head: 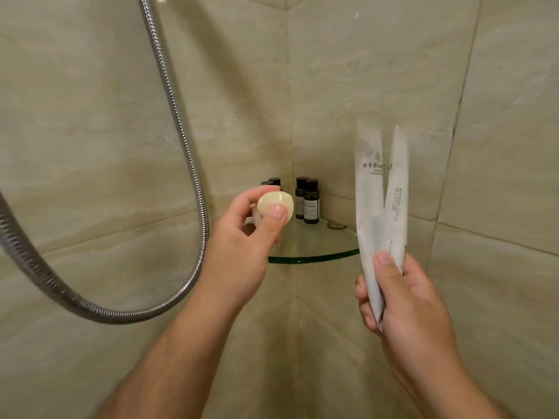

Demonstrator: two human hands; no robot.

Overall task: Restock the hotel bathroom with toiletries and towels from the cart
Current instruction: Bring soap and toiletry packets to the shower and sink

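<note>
One ribbed metal shower hose [187, 164] hung in a long loop down the left side of the beige marble wall [90, 116]. Just right of it the left hand [239, 240] was raised, pinching a small round, pale-yellow soap [276, 205] between thumb and fingertips. The soap was in the air before the left edge of a glass corner shelf [314, 255], not resting on it. Two dark caps [273, 180] showed just behind the soap, and two small dark bottles [311, 201] stood in full view at the back of the shelf, close together in the corner. Further right, the right hand [405, 297] gripped the lower ends of two long white packets [378, 201]. They stood upright, splayed apart at the top, with print on their faces. The hands were well apart, each holding its own thing.
</note>
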